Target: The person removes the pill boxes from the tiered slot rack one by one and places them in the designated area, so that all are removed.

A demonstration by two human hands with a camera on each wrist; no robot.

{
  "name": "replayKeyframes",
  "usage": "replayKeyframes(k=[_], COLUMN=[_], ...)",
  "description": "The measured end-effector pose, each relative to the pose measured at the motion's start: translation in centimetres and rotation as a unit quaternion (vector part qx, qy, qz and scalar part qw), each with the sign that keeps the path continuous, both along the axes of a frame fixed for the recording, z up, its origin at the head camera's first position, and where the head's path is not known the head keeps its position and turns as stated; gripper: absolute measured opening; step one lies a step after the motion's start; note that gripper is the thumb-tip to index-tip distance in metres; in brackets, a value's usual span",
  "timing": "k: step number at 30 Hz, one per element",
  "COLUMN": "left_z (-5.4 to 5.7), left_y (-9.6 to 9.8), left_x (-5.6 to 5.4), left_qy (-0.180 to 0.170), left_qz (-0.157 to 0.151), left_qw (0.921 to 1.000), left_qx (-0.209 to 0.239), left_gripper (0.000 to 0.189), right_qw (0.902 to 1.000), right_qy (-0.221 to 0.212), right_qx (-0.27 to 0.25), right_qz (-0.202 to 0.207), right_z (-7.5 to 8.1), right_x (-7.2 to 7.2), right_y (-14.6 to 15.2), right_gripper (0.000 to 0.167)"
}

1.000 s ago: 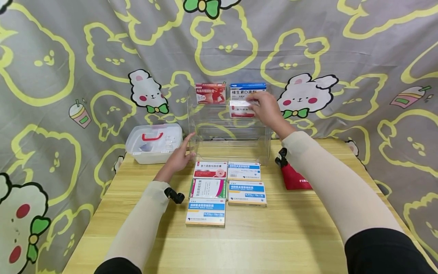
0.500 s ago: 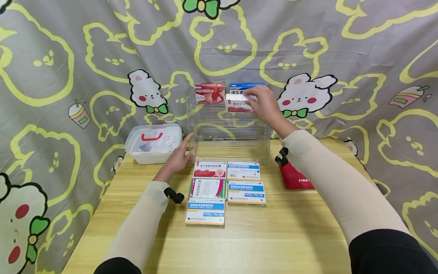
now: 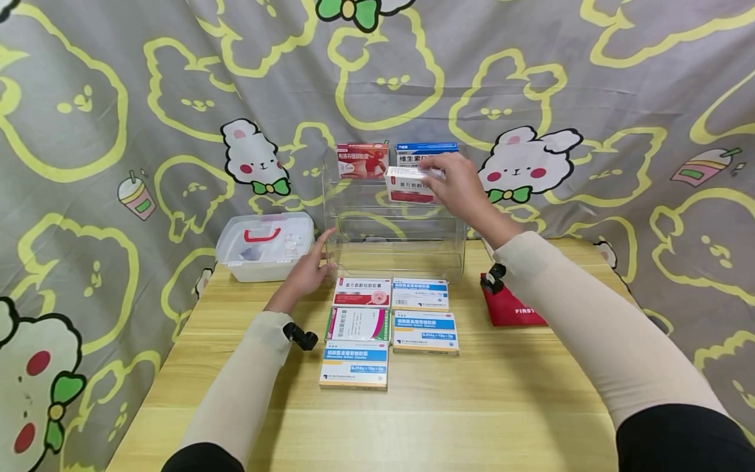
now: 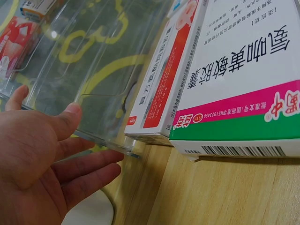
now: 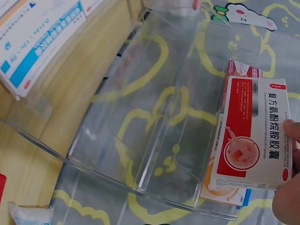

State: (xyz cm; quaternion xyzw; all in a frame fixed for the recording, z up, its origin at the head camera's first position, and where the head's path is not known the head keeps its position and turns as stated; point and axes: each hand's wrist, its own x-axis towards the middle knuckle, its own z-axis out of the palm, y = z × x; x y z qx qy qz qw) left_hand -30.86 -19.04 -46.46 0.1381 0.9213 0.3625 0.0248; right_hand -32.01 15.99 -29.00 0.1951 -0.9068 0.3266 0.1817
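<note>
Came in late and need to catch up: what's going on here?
A person's right hand holds a compound paracetamol and amantadine capsule box at the upper part of a clear tiered rack. On the top tier stand an ibuprofen capsule box and a vitamin D box. The left hand is at the rack's left side. Five more medicine boxes lie flat on the table in front of the rack.
</note>
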Motion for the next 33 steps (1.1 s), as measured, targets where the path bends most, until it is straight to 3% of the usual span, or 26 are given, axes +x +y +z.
replayKeyframes(k=[11,22,33], left_z=[0.0,0.0,0.1], left_y=[0.0,0.0,0.2], left_x=[-0.1,0.1,0.1], left_qy=[-0.003,0.002,0.004], left_qz=[0.000,-0.003,0.003], left_qw=[1.0000,1.0000,1.0000], left_qx=[0.000,0.006,0.002], left_gripper=[0.085,0.087,0.086], right_qw=[0.9995,0.9978,0.9936], right_qy=[0.000,0.001,-0.053], right_qx=[-0.014,-0.020,-0.037], right_qz=[0.029,0.063,0.092], right_z=[-1.7,-4.4,-7.3], right_x=[2.4,5.9,9.6], right_y=[0.8,0.8,1.0], right_gripper=[0.028,0.027,0.029])
